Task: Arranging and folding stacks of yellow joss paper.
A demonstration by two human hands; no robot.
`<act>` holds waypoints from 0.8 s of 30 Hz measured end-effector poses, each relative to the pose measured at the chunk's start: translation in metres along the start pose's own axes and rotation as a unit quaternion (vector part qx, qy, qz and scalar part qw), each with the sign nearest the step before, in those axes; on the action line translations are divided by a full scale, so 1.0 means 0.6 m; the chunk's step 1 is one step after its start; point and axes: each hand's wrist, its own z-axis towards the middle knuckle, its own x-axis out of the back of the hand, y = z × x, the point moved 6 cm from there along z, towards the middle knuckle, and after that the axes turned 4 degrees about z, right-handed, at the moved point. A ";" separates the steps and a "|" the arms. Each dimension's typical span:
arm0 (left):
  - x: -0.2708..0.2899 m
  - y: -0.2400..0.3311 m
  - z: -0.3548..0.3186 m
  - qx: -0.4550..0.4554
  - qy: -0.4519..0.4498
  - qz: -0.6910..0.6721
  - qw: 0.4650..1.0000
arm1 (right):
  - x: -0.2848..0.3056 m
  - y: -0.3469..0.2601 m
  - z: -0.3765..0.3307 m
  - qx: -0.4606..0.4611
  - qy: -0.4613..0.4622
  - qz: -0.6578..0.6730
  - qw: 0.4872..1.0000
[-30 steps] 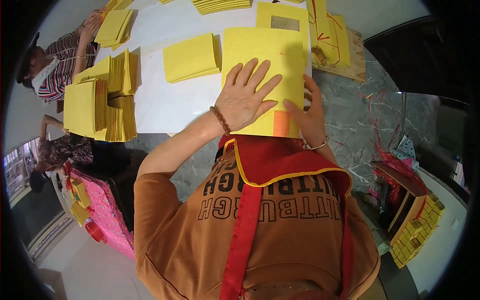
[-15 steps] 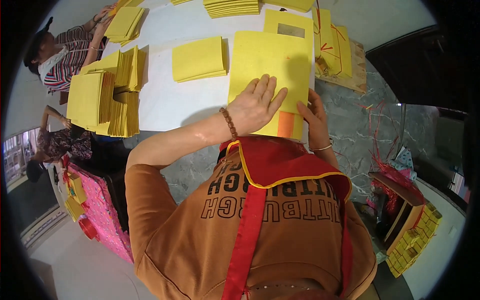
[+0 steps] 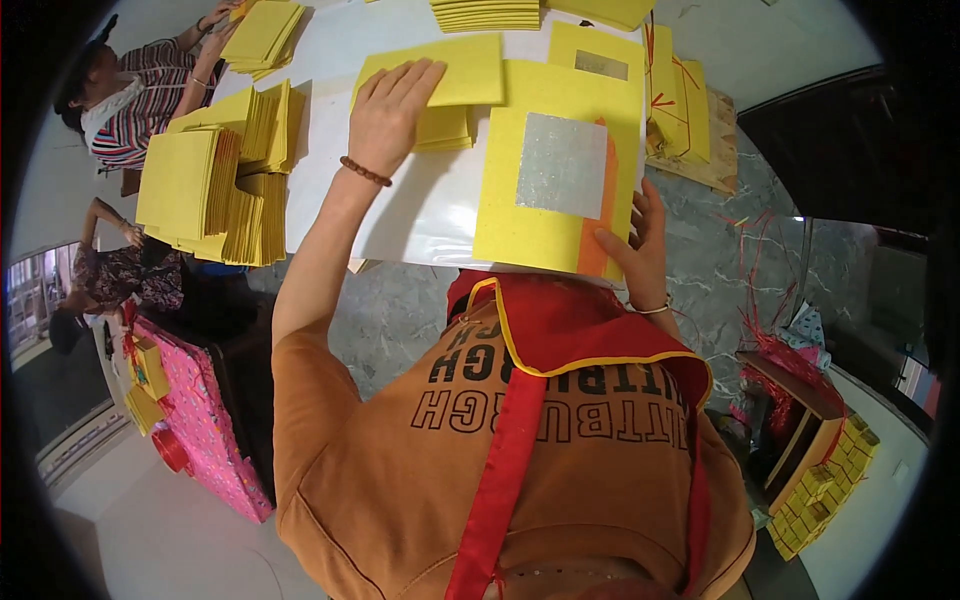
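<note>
My left hand (image 3: pixel 392 110) grips a folded yellow paper (image 3: pixel 468 72), its fingers laid along the top face; the thumb is hidden. That paper hangs slightly tilted over a small stack of folded yellow papers (image 3: pixel 443 128). Flat in front of me lies a large yellow sheet (image 3: pixel 500 225) bearing a silver square (image 3: pixel 560 168) and an orange strip (image 3: pixel 592 250) along its right side. At the sheet's lower right edge is my right hand (image 3: pixel 644 250), thumb touching the sheet and fingers spread apart beyond the edge.
Thick piles of folded yellow papers (image 3: pixel 180 190) stand on the white table (image 3: pixel 330 190) at left. Another pile (image 3: pixel 486 14) sits at the far side. A person in a striped top (image 3: pixel 165 85) works at the far left corner. Red-tied yellow bundles (image 3: pixel 690 110) rest beyond the right edge.
My left hand has moved left and away from me, carrying the folded paper off toward the small stack. The sheet with the silver square is now uncovered. My right hand stays near the right edge.
</note>
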 end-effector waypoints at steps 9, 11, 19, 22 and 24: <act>-0.170 -0.049 -0.167 0.052 -0.181 -0.009 0.982 | -0.003 0.005 0.004 -0.036 -0.030 0.033 0.998; -0.179 -0.044 -0.172 0.059 -0.205 -0.022 0.977 | -0.001 0.007 0.005 -0.033 -0.027 0.033 0.999; -0.204 -0.033 -0.195 0.088 -0.279 0.000 0.956 | 0.004 0.007 0.001 0.013 0.008 0.012 1.000; -0.195 -0.038 -0.187 0.077 -0.307 -0.027 0.948 | 0.006 -0.050 0.001 0.210 0.028 -0.255 0.944; -0.181 -0.044 -0.174 0.082 -0.316 -0.051 0.944 | -0.011 -0.055 0.004 0.277 -0.082 -0.384 0.877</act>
